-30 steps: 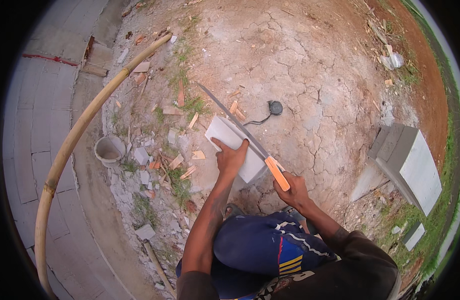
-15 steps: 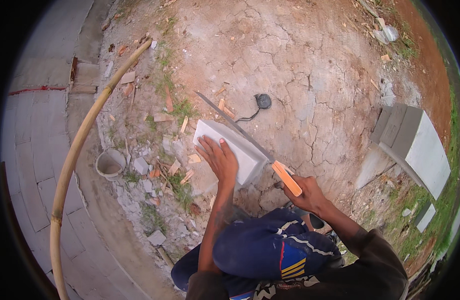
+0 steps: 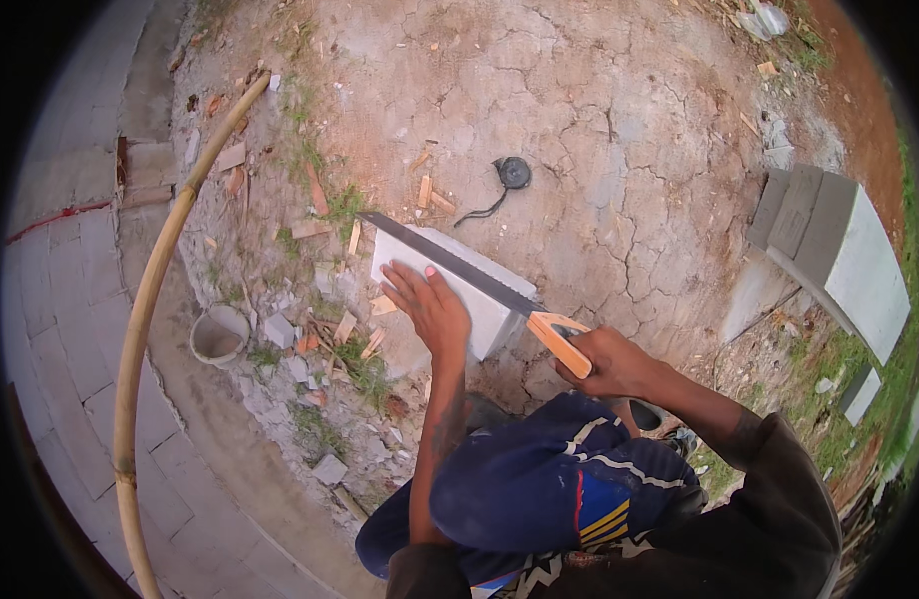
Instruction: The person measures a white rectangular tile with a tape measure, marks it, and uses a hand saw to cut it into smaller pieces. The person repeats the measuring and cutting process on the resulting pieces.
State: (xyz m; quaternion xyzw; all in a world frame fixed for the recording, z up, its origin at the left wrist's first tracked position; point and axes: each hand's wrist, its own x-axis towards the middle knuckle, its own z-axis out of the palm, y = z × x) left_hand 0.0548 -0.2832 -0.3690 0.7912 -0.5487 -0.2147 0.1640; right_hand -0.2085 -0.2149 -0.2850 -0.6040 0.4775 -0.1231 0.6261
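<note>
A pale grey lightweight block (image 3: pixel 485 311) lies at an angle on the ground in front of my knees. My left hand (image 3: pixel 431 311) rests flat on its top face, fingers stretched out. My right hand (image 3: pixel 613 363) is wrapped round the orange-and-wood handle of a hand saw (image 3: pixel 449 262). The saw's dark blade lies lengthwise along the block's top, just beyond my left fingertips, with its tip near the block's far left end. Whether the teeth bite into the block cannot be made out.
A black tape measure (image 3: pixel 514 172) with a strap lies beyond the block. Wood scraps and rubble litter the left side, near a whitish bucket (image 3: pixel 220 334). A long bamboo pole (image 3: pixel 140 349) curves along the left. Several grey blocks (image 3: pixel 829 250) are stacked at the right.
The saw has shifted left, from beside the block's far edge to over its top face. My right hand has moved with it; my left hand stays on the block.
</note>
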